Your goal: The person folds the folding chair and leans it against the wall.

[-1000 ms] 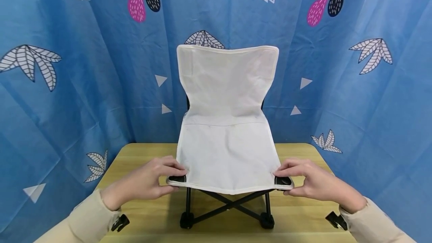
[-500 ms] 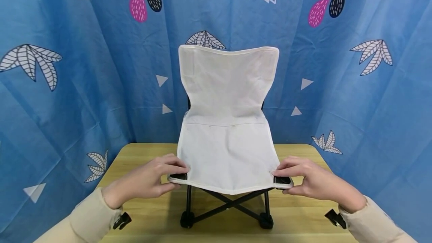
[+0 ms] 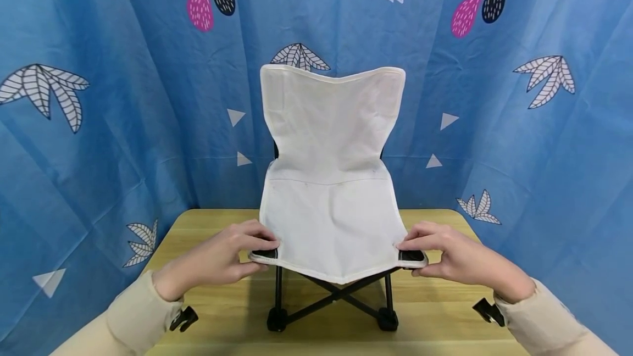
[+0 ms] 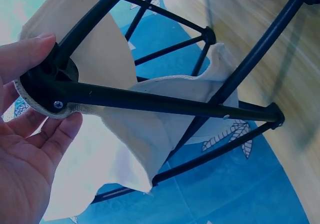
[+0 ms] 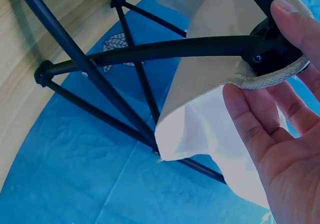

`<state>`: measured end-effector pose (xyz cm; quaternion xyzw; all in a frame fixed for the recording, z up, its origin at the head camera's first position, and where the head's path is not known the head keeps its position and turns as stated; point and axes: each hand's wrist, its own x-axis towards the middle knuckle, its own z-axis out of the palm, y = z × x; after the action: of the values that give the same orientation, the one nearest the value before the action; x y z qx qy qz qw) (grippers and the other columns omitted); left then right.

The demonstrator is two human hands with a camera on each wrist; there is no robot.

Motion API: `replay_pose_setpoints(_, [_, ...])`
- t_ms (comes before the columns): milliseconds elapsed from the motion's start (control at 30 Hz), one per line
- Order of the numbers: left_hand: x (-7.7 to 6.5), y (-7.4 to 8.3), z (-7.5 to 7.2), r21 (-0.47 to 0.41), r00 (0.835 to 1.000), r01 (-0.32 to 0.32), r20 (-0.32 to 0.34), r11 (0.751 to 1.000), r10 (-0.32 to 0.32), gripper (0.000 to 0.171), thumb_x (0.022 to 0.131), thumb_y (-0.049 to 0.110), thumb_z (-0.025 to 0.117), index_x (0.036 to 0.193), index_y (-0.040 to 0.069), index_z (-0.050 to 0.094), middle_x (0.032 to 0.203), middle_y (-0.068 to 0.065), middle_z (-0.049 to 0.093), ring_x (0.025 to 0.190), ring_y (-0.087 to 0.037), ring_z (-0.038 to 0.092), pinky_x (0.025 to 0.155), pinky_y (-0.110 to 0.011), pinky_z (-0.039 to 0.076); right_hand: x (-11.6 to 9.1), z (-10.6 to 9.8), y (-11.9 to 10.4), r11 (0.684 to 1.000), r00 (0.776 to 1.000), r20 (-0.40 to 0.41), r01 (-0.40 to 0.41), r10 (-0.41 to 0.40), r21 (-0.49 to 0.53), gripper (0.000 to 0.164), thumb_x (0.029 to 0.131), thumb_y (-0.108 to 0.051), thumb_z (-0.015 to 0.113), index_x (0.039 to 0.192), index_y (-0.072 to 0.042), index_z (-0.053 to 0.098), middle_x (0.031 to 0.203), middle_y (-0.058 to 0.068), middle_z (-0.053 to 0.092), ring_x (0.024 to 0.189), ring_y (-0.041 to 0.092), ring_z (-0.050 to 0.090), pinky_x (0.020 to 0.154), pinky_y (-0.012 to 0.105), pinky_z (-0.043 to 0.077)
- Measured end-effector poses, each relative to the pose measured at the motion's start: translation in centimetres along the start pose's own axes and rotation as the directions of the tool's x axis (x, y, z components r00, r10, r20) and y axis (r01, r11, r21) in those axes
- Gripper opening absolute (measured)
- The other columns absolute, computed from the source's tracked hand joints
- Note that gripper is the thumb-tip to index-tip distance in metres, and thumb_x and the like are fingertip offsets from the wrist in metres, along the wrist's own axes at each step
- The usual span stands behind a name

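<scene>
A white fabric folding chair (image 3: 331,213) with a black tube frame stands unfolded at centre, its backrest upright. My left hand (image 3: 225,254) grips the seat's front left corner, fingertips on top by the black corner patch (image 3: 266,253) and thumb below. On the opposite front corner, my right hand (image 3: 452,254) holds in the same way, by the other black patch (image 3: 412,256). From beneath, the left wrist view shows the thumb against a black plastic joint (image 4: 50,84); a similar joint (image 5: 272,54) appears in the right wrist view. Front legs cross in an X (image 3: 336,294) under the seat.
The chair stands on a light wooden table (image 3: 212,317) with rounded far corners. A blue patterned curtain (image 3: 148,98) surrounds the back and both sides. Black clips (image 3: 184,318) hang near the sleeve cuffs.
Both hands have drawn slightly closer together and a little upward with the seat corners. The front edge of the seat now sags to a sharper point, and the backrest's top dips slightly more.
</scene>
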<state>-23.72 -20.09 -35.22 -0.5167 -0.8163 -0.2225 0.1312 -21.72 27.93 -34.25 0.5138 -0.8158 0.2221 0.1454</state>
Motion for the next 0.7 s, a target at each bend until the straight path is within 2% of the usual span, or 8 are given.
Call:
replay_pose_setpoints(167, [0.6, 0.4, -0.4, -0.003, 1.000, 0.015, 0.012, 1.000, -0.015, 0.042, 0.086, 0.003, 0.090, 0.127, 0.006, 0.081, 0.123, -0.007, 0.075, 0.105, -0.019, 0.072, 0.085, -0.034, 0.064, 0.3, -0.5, 0.0, 1.000, 1.000, 0.017, -0.009, 0.009, -0.002, 0.057, 0.072, -0.001, 0.099, 0.124, -0.016, 0.081, 0.110, -0.006, 0.071, 0.094, 0.005, 0.065, 0.080, 0.019, 0.058])
replay_pose_setpoints(500, [1.1, 0.6, -0.7, 0.005, 1.000, 0.015, 0.020, 1.000, -0.015, 0.040, 0.088, 0.000, 0.088, 0.127, 0.005, 0.081, 0.123, -0.009, 0.075, 0.105, -0.021, 0.072, 0.086, -0.036, 0.065, 1.0, -1.0, 0.3, 1.000, 0.998, 0.051, -0.024, 0.024, 0.000, 0.054, 0.073, -0.005, 0.099, 0.123, -0.015, 0.082, 0.109, -0.007, 0.070, 0.094, 0.003, 0.064, 0.081, 0.021, 0.059])
replay_pose_setpoints(700, [1.3, 0.7, -0.8, 0.009, 1.000, 0.030, 0.002, 1.000, -0.030, 0.040, 0.086, -0.003, 0.088, 0.125, 0.004, 0.081, 0.122, -0.008, 0.075, 0.104, -0.020, 0.071, 0.086, -0.035, 0.065, 1.4, -1.2, 0.5, 1.000, 0.998, 0.055, -0.028, 0.028, 0.000, 0.052, 0.074, -0.006, 0.099, 0.122, -0.016, 0.082, 0.107, -0.009, 0.069, 0.092, 0.001, 0.062, 0.078, 0.025, 0.058])
